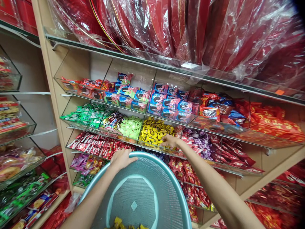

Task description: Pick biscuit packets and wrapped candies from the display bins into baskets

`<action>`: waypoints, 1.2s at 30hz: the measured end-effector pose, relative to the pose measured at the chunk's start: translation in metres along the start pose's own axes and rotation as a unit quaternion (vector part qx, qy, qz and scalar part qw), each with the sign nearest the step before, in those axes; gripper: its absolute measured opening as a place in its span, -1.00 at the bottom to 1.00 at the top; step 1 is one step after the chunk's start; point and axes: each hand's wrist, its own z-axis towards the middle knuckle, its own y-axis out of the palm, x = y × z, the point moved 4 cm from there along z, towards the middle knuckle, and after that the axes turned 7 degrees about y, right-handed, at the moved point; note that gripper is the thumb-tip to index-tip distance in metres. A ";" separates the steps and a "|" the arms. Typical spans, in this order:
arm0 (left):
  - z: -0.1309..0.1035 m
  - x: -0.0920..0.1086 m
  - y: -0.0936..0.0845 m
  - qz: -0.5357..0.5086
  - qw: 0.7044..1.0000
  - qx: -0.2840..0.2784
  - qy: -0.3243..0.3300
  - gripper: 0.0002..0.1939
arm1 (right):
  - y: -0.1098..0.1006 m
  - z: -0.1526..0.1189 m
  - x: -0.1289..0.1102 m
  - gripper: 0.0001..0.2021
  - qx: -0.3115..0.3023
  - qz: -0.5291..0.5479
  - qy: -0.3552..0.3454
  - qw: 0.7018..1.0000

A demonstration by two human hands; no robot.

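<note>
My left hand [121, 159] is closed over the far rim of a teal mesh plastic basket [166, 181], its thumb lying along the rim. Some yellow-wrapped candies [119, 223] lie at the basket's near side, cut off by the bottom of the view. Across the shelf front, my right hand [169, 141] reaches to a clear bin of yellow-wrapped candies [153, 130]. Its fingers are loosely bent and apart at the bin's front edge, with nothing visible in them. Whether the fingertips touch the candies is hard to make out.
Green-wrapped candies [85, 114], pale green packets [130, 126] and purple-wrapped candies [199, 141] fill neighbouring bins. Blue and pink cookie packs [170, 101] stand one shelf higher. Above, a glass shelf [166, 62] carries red items in clear plastic. More stocked shelves [21, 159] flank the left.
</note>
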 end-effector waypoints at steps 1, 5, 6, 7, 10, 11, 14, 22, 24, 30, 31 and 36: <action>0.000 0.000 0.000 0.000 1.000 0.000 0.000 -0.43 | -0.001 -0.001 0.000 -0.57 0.002 0.011 -0.006 1.000; 0.000 0.000 -0.001 -0.002 1.000 0.005 0.003 -0.40 | -0.010 -0.008 -0.003 -0.50 0.023 0.049 -0.027 0.998; -0.001 0.001 -0.001 -0.003 1.000 0.006 0.004 -0.40 | -0.013 -0.010 -0.004 -0.49 0.030 0.057 -0.032 0.997; -0.001 0.001 -0.001 -0.004 1.000 0.006 0.003 -0.40 | -0.016 -0.011 -0.004 -0.48 0.038 0.064 -0.036 0.997; 0.000 0.001 -0.001 -0.004 1.000 0.006 0.001 -0.39 | -0.025 -0.014 -0.005 -0.47 0.065 0.083 -0.049 0.993; 0.000 0.002 -0.002 -0.004 1.000 0.006 0.001 -0.39 | -0.028 -0.015 -0.005 -0.47 0.075 0.088 -0.054 0.992; -0.001 0.002 -0.002 -0.004 1.000 0.005 0.002 -0.40 | -0.035 -0.015 -0.005 -0.47 0.107 0.101 -0.067 0.987; -0.001 0.003 -0.001 -0.006 1.000 0.005 0.009 -0.40 | -0.040 -0.017 -0.007 -0.51 0.154 0.127 -0.090 0.976; 0.000 0.002 0.001 -0.006 1.000 0.003 0.009 -0.38 | -0.039 -0.024 -0.013 -0.52 0.146 0.137 -0.107 0.974; 0.003 0.002 0.003 0.005 1.000 0.010 0.016 -0.39 | -0.001 -0.074 -0.052 -0.59 0.040 0.211 -0.224 0.951; 0.004 0.002 0.003 0.006 1.000 0.009 0.017 -0.40 | 0.014 -0.084 -0.058 -0.60 0.008 0.213 -0.238 0.948; 0.004 0.003 0.002 0.012 1.000 0.010 0.019 -0.43 | 0.116 -0.128 -0.078 -0.65 -0.084 0.153 -0.279 0.944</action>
